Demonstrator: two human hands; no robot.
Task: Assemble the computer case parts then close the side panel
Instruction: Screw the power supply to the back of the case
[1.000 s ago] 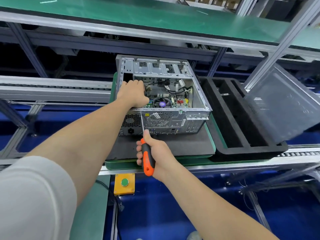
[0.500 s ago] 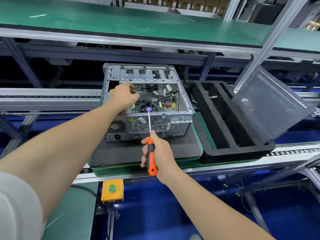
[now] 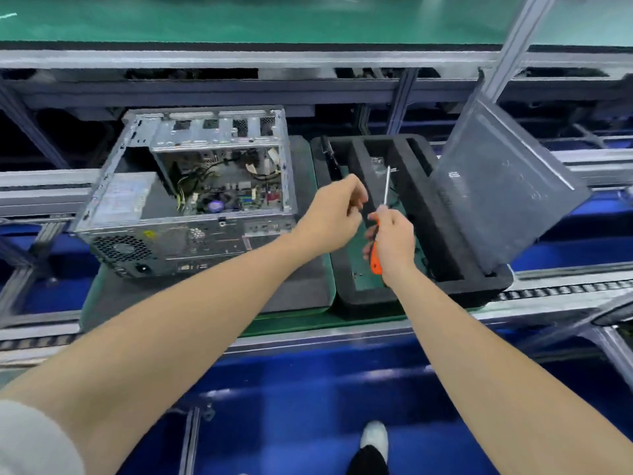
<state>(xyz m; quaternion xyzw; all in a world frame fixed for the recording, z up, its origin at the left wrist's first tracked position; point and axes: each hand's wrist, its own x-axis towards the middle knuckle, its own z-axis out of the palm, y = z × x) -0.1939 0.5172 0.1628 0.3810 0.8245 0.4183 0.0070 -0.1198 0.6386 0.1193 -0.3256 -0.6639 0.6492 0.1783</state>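
The open computer case (image 3: pixel 191 200) lies on a grey mat at the left, its motherboard and cables exposed from above. The grey side panel (image 3: pixel 507 200) leans upright in the right slot of a black foam tray (image 3: pixel 363 299). My left hand (image 3: pixel 335 217) hovers over the tray's left side with fingers curled and thumb near the forefinger; nothing shows between them. My right hand (image 3: pixel 394 241) grips the orange-handled screwdriver (image 3: pixel 376 258), shaft pointing up and away over the tray's middle slot. Neither hand touches the case.
Case and tray sit on a green pallet (image 3: pixel 301 320) on a conveyor line. Small loose parts lie in the tray's slots. A green-topped shelf runs overhead, with a slanted metal post (image 3: pixel 507 46) behind the panel. My shoe (image 3: pixel 375 437) stands on the blue floor below.
My left hand has let go of the case's rim and swung right over the foam tray. My right hand has carried the screwdriver away from the case's rear to the tray.
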